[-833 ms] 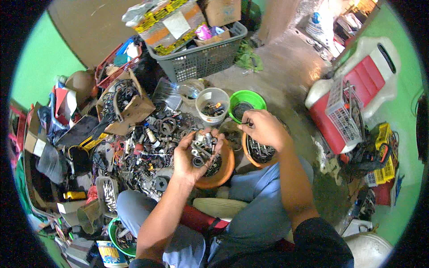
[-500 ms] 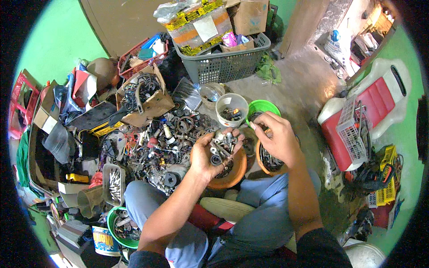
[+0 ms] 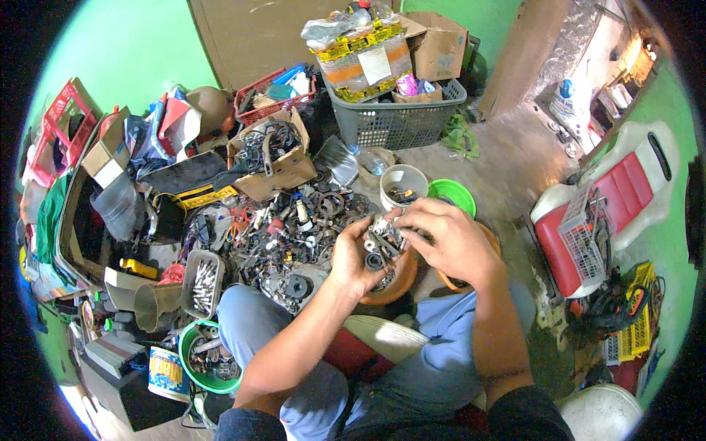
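My left hand (image 3: 354,256) is cupped palm up around a pile of small metal parts (image 3: 381,242), with bolts, pins and a dark ring-shaped piece among them. Over that pile my right hand (image 3: 446,239) reaches in, thumb and fingers pinched at the parts; whatever sits between its fingertips is too small to make out. Below both hands stands an orange bowl (image 3: 393,285), partly hidden by them. A second orange bowl (image 3: 491,241) is mostly covered by my right hand. Just beyond are a white bucket (image 3: 398,189) with small parts inside and a bright green bowl (image 3: 456,192).
To the left spreads a heap of mixed metal parts (image 3: 294,239). A grey tray of pale pieces (image 3: 200,283) and a green basin (image 3: 193,360) stand near my left knee. Behind are a grey basket (image 3: 397,121) and a cardboard box (image 3: 268,165); a red-and-white seat (image 3: 618,195) lies right.
My right hand has come down from above the green bowl to the parts in my left palm. The whole view has shifted, so the surroundings sit farther right.
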Action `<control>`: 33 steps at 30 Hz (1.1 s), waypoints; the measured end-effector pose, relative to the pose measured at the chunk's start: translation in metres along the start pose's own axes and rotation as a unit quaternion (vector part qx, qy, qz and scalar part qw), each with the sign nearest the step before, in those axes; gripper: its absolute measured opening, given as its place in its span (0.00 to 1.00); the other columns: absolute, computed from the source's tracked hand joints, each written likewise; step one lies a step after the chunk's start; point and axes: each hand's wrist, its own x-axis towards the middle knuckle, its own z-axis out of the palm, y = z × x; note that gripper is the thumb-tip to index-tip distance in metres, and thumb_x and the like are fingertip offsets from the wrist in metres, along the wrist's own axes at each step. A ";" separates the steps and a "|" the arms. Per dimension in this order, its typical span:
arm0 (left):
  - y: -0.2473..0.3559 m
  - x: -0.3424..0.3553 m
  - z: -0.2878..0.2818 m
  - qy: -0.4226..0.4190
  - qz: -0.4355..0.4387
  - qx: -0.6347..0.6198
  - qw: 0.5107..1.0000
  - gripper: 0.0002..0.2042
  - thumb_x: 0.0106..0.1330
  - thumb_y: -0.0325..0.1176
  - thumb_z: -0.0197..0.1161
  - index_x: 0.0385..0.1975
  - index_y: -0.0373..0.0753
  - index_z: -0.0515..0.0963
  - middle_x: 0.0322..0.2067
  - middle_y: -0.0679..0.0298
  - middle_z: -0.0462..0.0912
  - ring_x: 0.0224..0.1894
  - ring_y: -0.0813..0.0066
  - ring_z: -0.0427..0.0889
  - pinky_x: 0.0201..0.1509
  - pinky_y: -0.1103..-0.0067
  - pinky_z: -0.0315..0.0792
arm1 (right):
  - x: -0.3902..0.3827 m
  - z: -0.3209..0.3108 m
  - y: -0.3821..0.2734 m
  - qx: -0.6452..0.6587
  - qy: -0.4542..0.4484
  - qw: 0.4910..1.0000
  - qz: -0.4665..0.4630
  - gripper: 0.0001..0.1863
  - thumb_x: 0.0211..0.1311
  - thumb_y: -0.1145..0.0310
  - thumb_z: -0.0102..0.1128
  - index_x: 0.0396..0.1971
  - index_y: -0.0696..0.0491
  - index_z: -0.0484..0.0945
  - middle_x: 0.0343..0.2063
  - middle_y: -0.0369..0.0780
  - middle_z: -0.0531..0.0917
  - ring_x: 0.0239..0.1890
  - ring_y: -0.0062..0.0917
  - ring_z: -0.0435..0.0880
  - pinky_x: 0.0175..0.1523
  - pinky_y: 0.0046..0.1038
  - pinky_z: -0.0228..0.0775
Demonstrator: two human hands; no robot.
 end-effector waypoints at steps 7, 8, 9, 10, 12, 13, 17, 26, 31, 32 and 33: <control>0.006 -0.030 -0.019 0.040 0.055 -0.008 0.998 0.17 0.75 0.42 0.42 0.51 0.43 0.75 0.41 0.64 0.83 0.43 0.67 0.81 0.48 0.67 0.74 | 0.014 0.015 -0.026 -0.013 -0.087 0.993 -0.073 0.11 0.58 0.71 0.62 0.42 0.54 0.84 0.44 0.43 0.81 0.45 0.43 0.83 0.53 0.40 0.76; 0.008 -0.034 -0.021 0.041 0.062 -0.022 0.997 0.17 0.75 0.42 0.41 0.51 0.43 0.75 0.41 0.63 0.83 0.43 0.67 0.81 0.48 0.67 0.74 | 0.019 0.020 -0.023 -0.002 -0.103 0.991 -0.085 0.12 0.57 0.70 0.64 0.42 0.54 0.84 0.44 0.44 0.80 0.45 0.43 0.83 0.52 0.41 0.76; 0.011 -0.039 -0.024 0.041 0.071 -0.036 0.996 0.17 0.75 0.42 0.41 0.52 0.42 0.74 0.42 0.62 0.82 0.43 0.66 0.81 0.48 0.67 0.75 | 0.024 0.024 -0.024 0.002 -0.117 0.988 -0.096 0.13 0.57 0.70 0.65 0.43 0.54 0.84 0.44 0.43 0.80 0.45 0.42 0.83 0.53 0.39 0.75; 0.014 -0.044 -0.026 0.042 0.078 -0.051 0.995 0.18 0.75 0.42 0.41 0.53 0.41 0.74 0.42 0.61 0.82 0.43 0.65 0.81 0.48 0.67 0.75 | 0.028 0.028 -0.026 0.007 -0.131 0.986 -0.105 0.14 0.56 0.70 0.66 0.43 0.54 0.84 0.45 0.42 0.80 0.46 0.41 0.82 0.53 0.38 0.75; 0.020 -0.054 -0.031 0.050 0.093 -0.062 0.992 0.18 0.75 0.42 0.41 0.53 0.40 0.74 0.42 0.60 0.82 0.43 0.65 0.82 0.48 0.66 0.76 | 0.037 0.039 -0.030 0.021 -0.155 0.979 -0.131 0.15 0.55 0.69 0.68 0.44 0.52 0.84 0.47 0.41 0.80 0.47 0.39 0.82 0.54 0.37 0.75; 0.024 -0.060 -0.035 0.057 0.101 -0.067 0.991 0.18 0.75 0.41 0.41 0.53 0.40 0.73 0.42 0.59 0.82 0.43 0.64 0.82 0.48 0.66 0.76 | 0.041 0.046 -0.036 0.013 -0.161 0.977 -0.141 0.15 0.55 0.69 0.68 0.45 0.52 0.84 0.47 0.41 0.79 0.47 0.39 0.82 0.54 0.37 0.75; 0.036 -0.069 -0.068 0.061 0.140 -0.117 0.981 0.19 0.75 0.40 0.41 0.54 0.38 0.73 0.45 0.58 0.82 0.47 0.63 0.82 0.55 0.63 0.75 | 0.057 0.072 -0.054 -0.009 -0.171 0.967 -0.189 0.15 0.56 0.68 0.67 0.45 0.52 0.84 0.46 0.43 0.78 0.47 0.41 0.82 0.53 0.39 0.75; 0.048 -0.063 -0.073 0.038 0.155 -0.116 0.980 0.19 0.74 0.39 0.39 0.55 0.36 0.71 0.49 0.54 0.79 0.52 0.60 0.80 0.59 0.61 0.73 | 0.064 0.084 -0.062 0.039 -0.117 0.978 -0.168 0.14 0.61 0.59 0.64 0.39 0.54 0.85 0.43 0.43 0.78 0.47 0.41 0.80 0.52 0.41 0.73; 0.046 -0.049 -0.058 0.034 0.121 -0.117 0.985 0.19 0.74 0.39 0.39 0.55 0.37 0.71 0.48 0.53 0.80 0.51 0.60 0.80 0.59 0.61 0.74 | 0.061 0.086 -0.044 0.031 -0.081 0.987 -0.137 0.11 0.60 0.62 0.66 0.35 0.55 0.85 0.43 0.41 0.79 0.47 0.40 0.81 0.52 0.39 0.73; 0.047 -0.043 -0.067 -0.004 0.120 -0.126 0.985 0.18 0.74 0.39 0.39 0.54 0.37 0.72 0.47 0.54 0.80 0.51 0.62 0.80 0.56 0.62 0.75 | 0.062 0.086 -0.039 0.060 -0.067 0.988 -0.126 0.11 0.59 0.63 0.67 0.34 0.54 0.85 0.43 0.41 0.80 0.46 0.40 0.81 0.52 0.38 0.73; 0.046 -0.037 -0.067 0.015 0.129 -0.112 0.985 0.19 0.74 0.39 0.39 0.54 0.37 0.72 0.47 0.55 0.81 0.51 0.62 0.80 0.56 0.62 0.75 | 0.062 0.085 -0.035 0.089 -0.054 0.988 -0.115 0.10 0.59 0.64 0.67 0.34 0.54 0.85 0.42 0.41 0.80 0.46 0.40 0.81 0.52 0.38 0.73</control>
